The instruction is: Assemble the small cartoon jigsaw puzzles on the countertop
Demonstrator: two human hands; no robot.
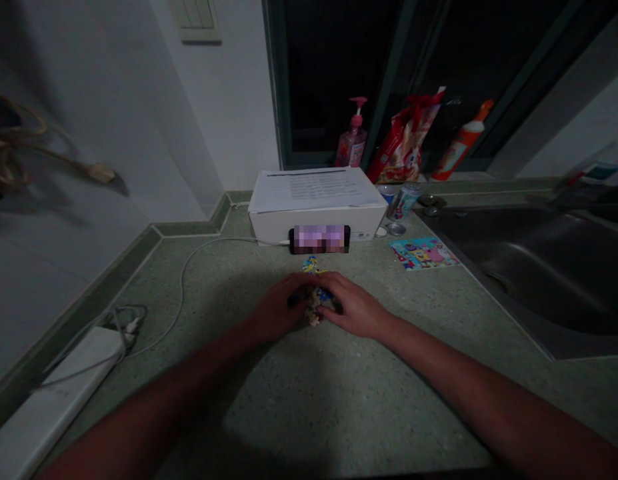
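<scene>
Gentle Touch Seems Best Here

On the speckled counter (283, 407), the left hand (283, 305) and the right hand (356, 307) curve toward each other; whether the fingertips pinch something, I cannot tell. The small pieces (315, 317), tan and blue, lie between them. In my judgement, light pressure and few pieces at a time would help, so that none slips away.

Small pieces (314, 318) mid-frame are partly hidden by left hand (279, 308) and right hand (359, 308); count unreadable. Phone (319, 240) screen pixelated, print on paper (311, 187) too small. Sink (543, 267) cut off at right edge, power strip (53, 393) lower left.
</scene>
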